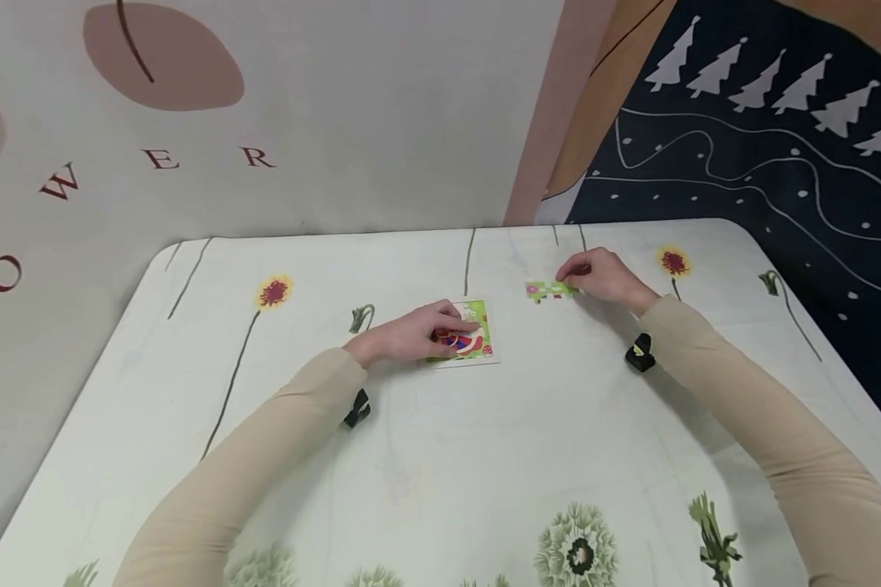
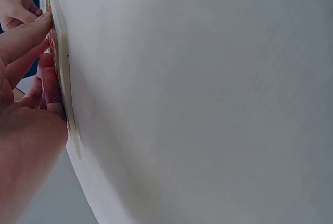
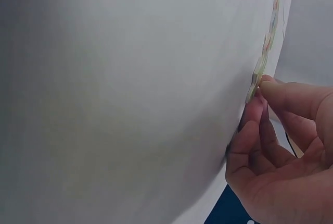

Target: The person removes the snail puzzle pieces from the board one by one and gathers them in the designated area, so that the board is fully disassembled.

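Note:
A small square picture puzzle (image 1: 477,315) with a green, red and blue print lies in a pale tray at mid-table. My left hand (image 1: 414,330) rests over its left part, fingers touching the printed face and hiding much of it. In the left wrist view the puzzle tray (image 2: 64,70) shows edge-on under the fingertips. To the right and farther back, a short row of green jigsaw pieces (image 1: 536,290) lies on the table. My right hand (image 1: 605,277) pinches the piece at the row's right end between thumb and finger. The right wrist view shows these jigsaw pieces (image 3: 266,47) edge-on.
A white flower-printed cloth (image 1: 440,456) covers the table. Behind it hangs a pale printed backdrop (image 1: 382,122), with a dark tree-patterned cloth (image 1: 749,163) at the right. Black wrist cameras sit under the left sleeve (image 1: 294,416) and right sleeve (image 1: 734,391).

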{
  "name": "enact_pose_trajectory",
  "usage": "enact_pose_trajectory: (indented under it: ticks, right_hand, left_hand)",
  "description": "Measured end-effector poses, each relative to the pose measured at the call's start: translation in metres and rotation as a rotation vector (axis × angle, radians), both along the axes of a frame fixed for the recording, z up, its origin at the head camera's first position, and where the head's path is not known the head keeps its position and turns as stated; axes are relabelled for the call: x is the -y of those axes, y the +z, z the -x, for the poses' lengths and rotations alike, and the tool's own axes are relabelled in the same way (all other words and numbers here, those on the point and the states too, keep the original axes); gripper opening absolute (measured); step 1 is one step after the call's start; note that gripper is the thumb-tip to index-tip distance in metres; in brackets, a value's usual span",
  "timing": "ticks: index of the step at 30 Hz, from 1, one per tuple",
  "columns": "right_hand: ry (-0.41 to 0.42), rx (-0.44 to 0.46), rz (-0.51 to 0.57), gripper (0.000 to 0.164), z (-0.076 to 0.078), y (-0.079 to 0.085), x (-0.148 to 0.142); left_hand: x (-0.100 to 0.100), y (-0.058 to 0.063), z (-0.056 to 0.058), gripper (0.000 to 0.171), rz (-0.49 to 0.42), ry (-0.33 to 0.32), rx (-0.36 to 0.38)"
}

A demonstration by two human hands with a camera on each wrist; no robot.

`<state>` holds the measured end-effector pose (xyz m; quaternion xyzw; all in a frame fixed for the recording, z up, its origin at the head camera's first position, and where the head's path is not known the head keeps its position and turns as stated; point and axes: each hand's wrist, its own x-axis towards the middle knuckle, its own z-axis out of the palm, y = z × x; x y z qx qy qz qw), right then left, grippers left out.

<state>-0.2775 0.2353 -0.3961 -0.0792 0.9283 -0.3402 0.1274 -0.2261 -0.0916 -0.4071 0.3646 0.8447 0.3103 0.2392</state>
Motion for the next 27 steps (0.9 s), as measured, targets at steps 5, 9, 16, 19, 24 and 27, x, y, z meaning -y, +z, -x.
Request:
enact_pose_trajectory:
  ticks: [5,9,16,19,24,27]
  right_hand:
    - [-0.001,-0.006,0.001,0.018,0.002,-0.002,-0.004]
    - [-0.007,-0.026,0.012,0.019,0.002,-0.002,-0.006]
    - [-0.026,-0.097,0.061,0.019,-0.004,0.004,0.000]
    - [0.008,-0.145,0.080,0.018,-0.008,0.007,0.007]
    - [0.077,-0.161,0.111,0.017,-0.014,0.008,0.023]
    - [0.100,-0.142,0.127,0.016,-0.016,0.007,0.034]
  left_hand:
    - [0.000,0.002,-0.001,0.049,0.000,-0.005,-0.002]
    - [0.000,0.003,-0.001,0.049,0.000,-0.005,0.001]
    - [0.000,0.001,0.000,0.049,-0.004,-0.021,-0.010]
    - [0.000,-0.001,0.001,0.049,-0.003,-0.027,-0.020]
    - [0.000,-0.002,0.001,0.050,-0.004,-0.023,-0.021]
    - [0.000,-0.002,0.001,0.050,0.000,-0.025,-0.021]
